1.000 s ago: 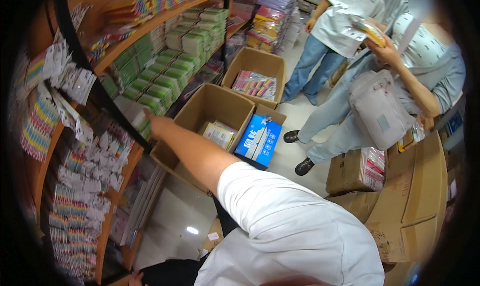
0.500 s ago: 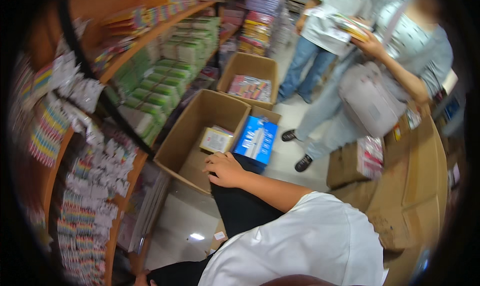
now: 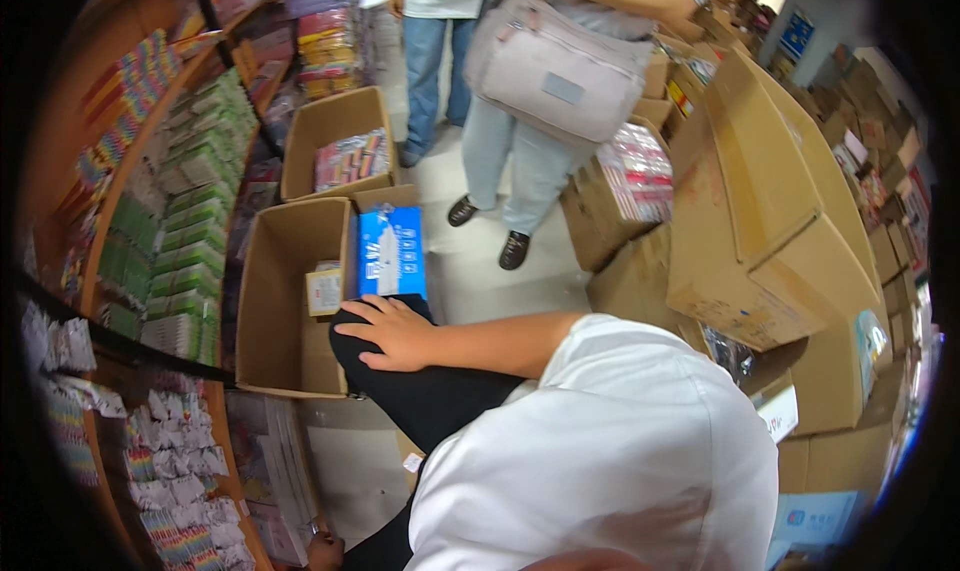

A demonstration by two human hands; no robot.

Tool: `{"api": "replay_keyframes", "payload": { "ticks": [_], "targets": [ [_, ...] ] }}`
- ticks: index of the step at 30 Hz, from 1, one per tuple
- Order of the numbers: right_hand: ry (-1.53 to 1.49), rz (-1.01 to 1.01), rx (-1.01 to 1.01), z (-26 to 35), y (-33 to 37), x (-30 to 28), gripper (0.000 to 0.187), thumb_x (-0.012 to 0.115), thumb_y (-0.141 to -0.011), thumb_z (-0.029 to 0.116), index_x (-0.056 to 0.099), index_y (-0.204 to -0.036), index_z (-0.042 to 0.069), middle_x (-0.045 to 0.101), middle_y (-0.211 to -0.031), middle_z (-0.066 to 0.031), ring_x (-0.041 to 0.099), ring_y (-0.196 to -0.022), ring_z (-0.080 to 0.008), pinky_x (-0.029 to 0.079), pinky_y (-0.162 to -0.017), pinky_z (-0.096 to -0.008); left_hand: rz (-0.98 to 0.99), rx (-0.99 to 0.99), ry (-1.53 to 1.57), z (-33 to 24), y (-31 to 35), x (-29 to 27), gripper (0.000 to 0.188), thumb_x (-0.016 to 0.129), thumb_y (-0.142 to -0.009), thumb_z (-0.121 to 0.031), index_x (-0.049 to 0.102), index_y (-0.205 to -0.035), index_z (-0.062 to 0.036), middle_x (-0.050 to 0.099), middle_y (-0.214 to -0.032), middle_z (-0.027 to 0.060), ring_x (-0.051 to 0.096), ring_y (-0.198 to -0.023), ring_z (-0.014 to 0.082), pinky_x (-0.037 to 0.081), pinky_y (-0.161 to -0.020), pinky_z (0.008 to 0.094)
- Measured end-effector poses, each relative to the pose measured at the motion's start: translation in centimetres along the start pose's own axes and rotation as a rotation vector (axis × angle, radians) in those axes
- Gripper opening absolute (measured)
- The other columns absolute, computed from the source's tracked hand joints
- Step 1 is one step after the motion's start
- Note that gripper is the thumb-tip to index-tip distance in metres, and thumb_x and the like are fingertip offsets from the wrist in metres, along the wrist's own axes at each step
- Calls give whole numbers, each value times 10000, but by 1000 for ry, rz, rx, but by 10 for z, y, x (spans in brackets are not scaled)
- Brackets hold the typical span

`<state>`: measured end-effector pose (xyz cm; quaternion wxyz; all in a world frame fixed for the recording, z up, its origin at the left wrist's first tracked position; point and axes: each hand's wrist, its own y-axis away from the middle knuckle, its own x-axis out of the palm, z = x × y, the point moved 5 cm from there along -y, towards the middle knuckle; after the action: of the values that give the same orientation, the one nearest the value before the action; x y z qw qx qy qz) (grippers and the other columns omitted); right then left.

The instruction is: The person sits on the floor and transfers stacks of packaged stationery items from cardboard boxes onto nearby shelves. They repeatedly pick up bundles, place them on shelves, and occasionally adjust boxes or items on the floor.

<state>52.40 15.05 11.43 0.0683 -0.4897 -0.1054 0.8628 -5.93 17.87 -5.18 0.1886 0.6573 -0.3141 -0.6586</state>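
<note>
My right hand [image 3: 390, 333] lies palm down, fingers spread, on my bent knee in black trousers [image 3: 440, 401]; it holds nothing. Just beyond the knee are an open cardboard box [image 3: 290, 246] and a blue carton [image 3: 393, 251] beside it. Inside the open box is a small yellow-and-white box [image 3: 323, 291]. At the lower edge my left hand [image 3: 325, 551] is partly in view, close to the edge of a stack of flat packs [image 3: 272, 471] by the shelf. Its fingers are too small and cut off to read.
Shelves with green-and-white packs [image 3: 190, 261] and striped bundles [image 3: 185, 511] line the left side. Another carton [image 3: 300, 141] holds packets. A person with a grey bag [image 3: 560, 71] stands ahead, another person behind. Large cardboard boxes [image 3: 750, 211] crowd the right.
My view has swung right, so boxes, shelves and people sit further left in it. My right hand remains on the knee, its fingers more spread. The left hand is still low beside the shelf.
</note>
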Motion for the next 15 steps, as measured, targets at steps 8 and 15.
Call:
{"api": "replay_keyframes", "payload": {
  "ticks": [8,15],
  "targets": [
    [-22,89,141,-12,0,-18,677,617,-879,417,437,-1496,206,277,-1593,-179,310,-1399,-456,333,-1100,-592,41,407,-118,27,-47,48,405,557,-929,-402,666,-1128,-67,676,-1141,245,622,-1032,471,503,-896,528],
    [-69,151,135,4,-15,-9,683,629,-878,447,447,-1491,207,322,-1561,-188,369,-1358,-449,366,-1075,-588,26,-12,-38,-44,48,-1,375,605,-866,-296,686,-1105,-19,709,-1069,219,658,-1049,402,508,-932,465]
  ]
}}
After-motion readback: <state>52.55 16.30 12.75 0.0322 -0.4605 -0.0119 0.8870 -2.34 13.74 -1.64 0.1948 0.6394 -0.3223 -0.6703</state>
